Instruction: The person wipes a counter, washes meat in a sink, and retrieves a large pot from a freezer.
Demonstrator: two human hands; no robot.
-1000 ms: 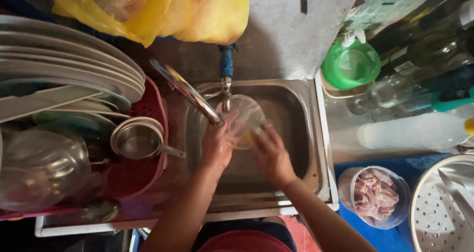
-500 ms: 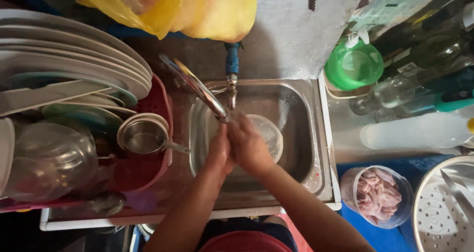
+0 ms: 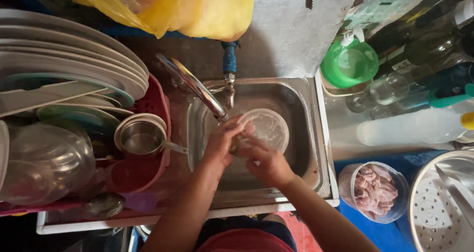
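Over the steel sink [image 3: 301, 99], my left hand [image 3: 222, 143] and my right hand [image 3: 266, 163] meet at the near-left edge of a round clear plastic lid or dish [image 3: 269, 128]. Both hands have fingers curled around its rim, and something small and dark is pressed between them; I cannot tell what it is. The chrome faucet spout [image 3: 197, 86] ends just above my left hand. A blue tap valve [image 3: 229, 57] sits on the wall behind.
A red dish rack [image 3: 148, 168] on the left holds stacked plates [image 3: 64, 64], a steel cup [image 3: 140, 136] and glass bowls [image 3: 44, 158]. A bowl of raw meat [image 3: 375, 190], a white colander [image 3: 439, 207], bottles, and a green container [image 3: 350, 62] stand at right. A yellow bag [image 3: 197, 7] hangs above.
My hands have come together on the clear lid; the right hand moved left to join the left one, and the lid shifted slightly right under the faucet.
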